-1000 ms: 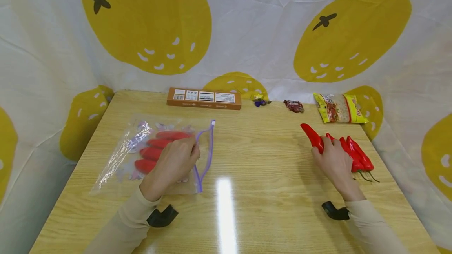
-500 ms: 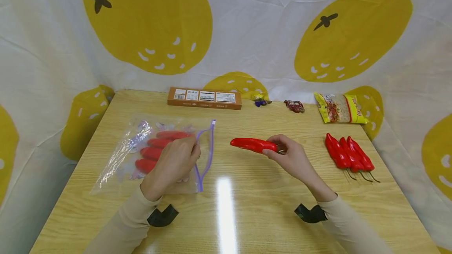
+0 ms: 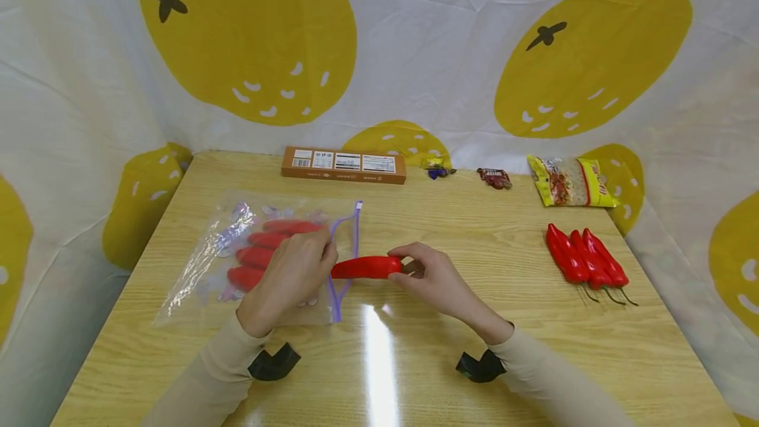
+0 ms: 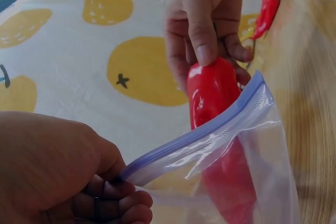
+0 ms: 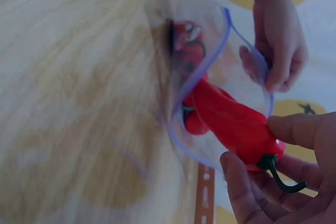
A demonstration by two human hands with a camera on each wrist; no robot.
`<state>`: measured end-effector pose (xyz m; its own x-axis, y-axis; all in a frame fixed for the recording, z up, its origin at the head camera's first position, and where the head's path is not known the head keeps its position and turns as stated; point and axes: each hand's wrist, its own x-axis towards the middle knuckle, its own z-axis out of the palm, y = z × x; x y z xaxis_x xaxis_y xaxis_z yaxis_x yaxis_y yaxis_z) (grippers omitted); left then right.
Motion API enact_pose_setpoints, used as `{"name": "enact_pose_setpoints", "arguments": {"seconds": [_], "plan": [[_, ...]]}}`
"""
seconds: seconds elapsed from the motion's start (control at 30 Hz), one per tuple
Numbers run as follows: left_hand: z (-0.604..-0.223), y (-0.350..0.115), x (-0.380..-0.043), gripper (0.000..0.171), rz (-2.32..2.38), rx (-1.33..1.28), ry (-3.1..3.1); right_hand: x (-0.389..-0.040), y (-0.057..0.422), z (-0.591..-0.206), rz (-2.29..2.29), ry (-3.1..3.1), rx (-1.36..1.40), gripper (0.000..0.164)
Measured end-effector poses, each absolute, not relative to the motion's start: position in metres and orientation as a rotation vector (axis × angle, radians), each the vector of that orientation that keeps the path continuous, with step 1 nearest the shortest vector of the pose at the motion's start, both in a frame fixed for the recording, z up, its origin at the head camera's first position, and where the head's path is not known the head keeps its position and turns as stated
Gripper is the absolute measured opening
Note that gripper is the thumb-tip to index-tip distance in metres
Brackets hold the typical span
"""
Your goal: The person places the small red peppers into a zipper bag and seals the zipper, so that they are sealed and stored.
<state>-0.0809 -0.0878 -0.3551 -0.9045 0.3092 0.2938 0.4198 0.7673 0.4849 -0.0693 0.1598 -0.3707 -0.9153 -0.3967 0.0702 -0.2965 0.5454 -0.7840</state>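
A clear zip bag with a purple zip edge lies at the left of the table, several red peppers inside it. My left hand pinches the upper side of the bag's mouth and holds it raised, as the left wrist view shows. By its stem end, my right hand grips another red pepper. That pepper's pointed end is inside the bag's mouth; its green stem points back toward my right palm. Three more red peppers lie side by side at the table's right.
Along the back of the table are a brown box, small wrapped sweets, a dark red packet and a yellow food packet. A patterned cloth hangs behind and at the sides.
My right hand has picked up a pepper from the right-hand group and carried it left into the bag's mouth. The left hand has stayed in place on the bag.
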Motion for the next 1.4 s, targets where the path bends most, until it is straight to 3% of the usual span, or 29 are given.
{"name": "enact_pose_setpoints", "arguments": {"seconds": [0.5,0.83,1.07,1.4], "plan": [[-0.356,-0.087,-0.081,0.023,-0.82,-0.564,-2.77,-0.069,0.13,-0.381,-1.39,2.546,-0.813,0.034],[-0.357,-0.088,-0.08,0.024,-0.827,-0.572,-2.767,-0.071,0.115,-0.384,-1.362,2.673,-0.695,0.01],[-0.355,-0.088,-0.08,0.025,-0.824,-0.575,-2.778,-0.071,0.116,-0.383,-1.41,2.565,-0.625,0.01],[-0.354,-0.088,-0.08,0.024,-0.836,-0.568,-2.782,-0.07,0.125,-0.374,-1.685,1.993,-0.643,0.031]]}}
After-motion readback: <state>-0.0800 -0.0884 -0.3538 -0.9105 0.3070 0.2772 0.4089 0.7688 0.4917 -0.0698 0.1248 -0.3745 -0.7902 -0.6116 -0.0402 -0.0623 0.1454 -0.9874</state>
